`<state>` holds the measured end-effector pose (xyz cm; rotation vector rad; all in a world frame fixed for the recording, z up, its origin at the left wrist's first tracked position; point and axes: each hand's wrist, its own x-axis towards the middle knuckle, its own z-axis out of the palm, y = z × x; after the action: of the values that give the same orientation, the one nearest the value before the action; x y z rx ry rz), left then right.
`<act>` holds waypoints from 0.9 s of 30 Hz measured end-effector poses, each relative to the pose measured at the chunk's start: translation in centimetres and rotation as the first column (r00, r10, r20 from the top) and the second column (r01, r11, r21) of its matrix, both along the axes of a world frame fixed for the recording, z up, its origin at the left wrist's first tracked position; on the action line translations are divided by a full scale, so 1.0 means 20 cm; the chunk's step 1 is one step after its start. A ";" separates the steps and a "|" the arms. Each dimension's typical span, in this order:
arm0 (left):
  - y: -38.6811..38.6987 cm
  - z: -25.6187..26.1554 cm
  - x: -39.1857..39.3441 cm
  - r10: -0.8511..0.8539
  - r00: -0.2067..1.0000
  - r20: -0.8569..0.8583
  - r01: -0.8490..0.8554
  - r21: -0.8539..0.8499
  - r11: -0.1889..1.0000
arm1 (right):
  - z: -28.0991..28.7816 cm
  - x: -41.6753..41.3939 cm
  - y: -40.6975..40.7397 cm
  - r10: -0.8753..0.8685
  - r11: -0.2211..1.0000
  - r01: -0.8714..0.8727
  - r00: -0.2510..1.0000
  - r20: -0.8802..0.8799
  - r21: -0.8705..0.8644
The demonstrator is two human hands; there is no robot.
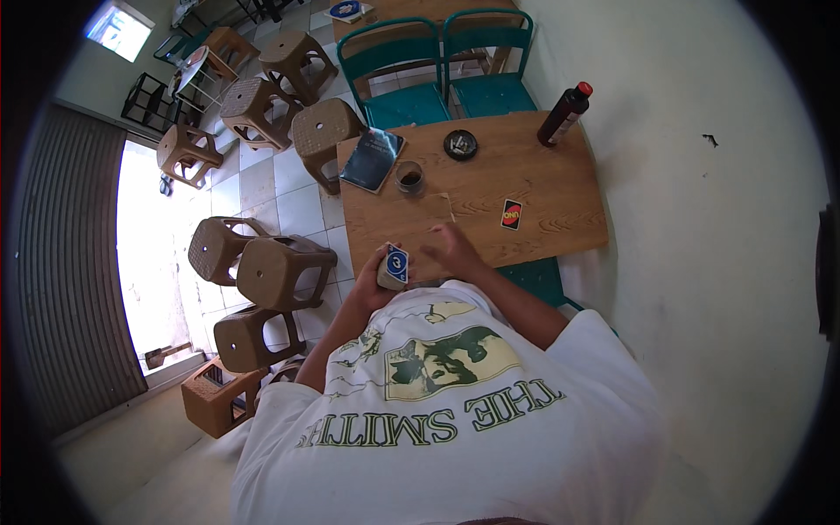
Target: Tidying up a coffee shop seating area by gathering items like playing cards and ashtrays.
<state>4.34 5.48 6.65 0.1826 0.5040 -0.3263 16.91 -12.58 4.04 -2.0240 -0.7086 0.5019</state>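
My left hand (pixel 371 283) is wrapped around a deck of playing cards (pixel 394 275) just over the table's near edge. Face up on that deck lies a blue card with the number 3 (pixel 396 261). To the right of the deck, my right hand (pixel 457 254) hovers above the wooden table (pixel 420 243). Its thumb and fingers are spread, and I see nothing between them. An UNO card (pixel 512 214), back side up, rests on the tabletop beyond my right hand, towards the right.
On the table stand a glass of dark drink (pixel 410 177), a round black ashtray (pixel 461 144) with cigarette butts and a dark bottle with a red cap (pixel 564 114). A dark blue booklet (pixel 373 159) lies at left. Teal chairs (pixel 407 105) and brown plastic stools (pixel 282 272) surround the table.
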 end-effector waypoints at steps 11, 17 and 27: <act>-0.15 -0.02 -0.08 0.145 0.974 -0.171 -0.130 0.098 0.987 | -0.44 0.54 -0.62 -0.036 0.754 0.130 0.987 0.157 -0.644; -0.25 0.02 -0.07 0.186 0.962 -0.200 -0.166 0.110 0.980 | -0.47 0.63 -0.69 0.069 0.708 0.132 0.965 0.254 -0.694; -0.35 -0.05 -0.13 0.260 0.942 -0.214 -0.248 0.084 0.965 | -0.43 0.64 -0.70 0.224 0.731 0.024 0.936 0.272 -0.682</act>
<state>1.76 -1.59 5.60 0.1333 0.7520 -0.0792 29.65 -26.55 -4.66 -2.8290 -0.9419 0.5312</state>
